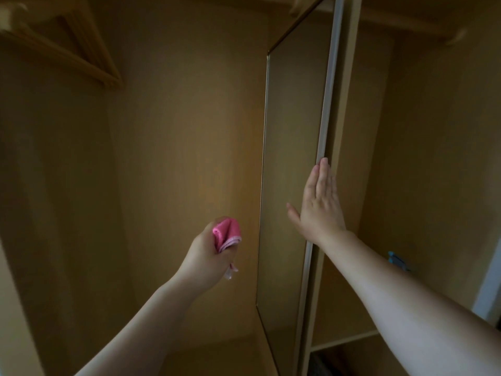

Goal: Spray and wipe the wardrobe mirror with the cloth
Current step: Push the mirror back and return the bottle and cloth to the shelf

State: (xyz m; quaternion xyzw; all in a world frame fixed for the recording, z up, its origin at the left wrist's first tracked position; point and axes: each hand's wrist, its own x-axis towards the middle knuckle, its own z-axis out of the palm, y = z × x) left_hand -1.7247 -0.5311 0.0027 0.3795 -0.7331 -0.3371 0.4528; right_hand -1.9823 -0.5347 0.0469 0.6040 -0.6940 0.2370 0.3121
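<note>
The wardrobe mirror (292, 169) is a tall panel seen almost edge-on, in the middle right of the head view, with a pale metal frame along its near edge. My right hand (320, 204) lies flat against that frame edge, fingers straight and together, pointing up. My left hand (208, 253) is held out left of the mirror, shut on a bunched pink cloth (226, 233). Something small and pale hangs below the left fist; I cannot tell what it is. No spray bottle is clearly in view.
The wardrobe's tan back wall (176, 158) fills the middle. Wooden hangers (81, 50) hang at the top left. A wardrobe compartment with a low shelf (347, 341) opens on the right. A small blue object (397, 260) sits behind my right forearm.
</note>
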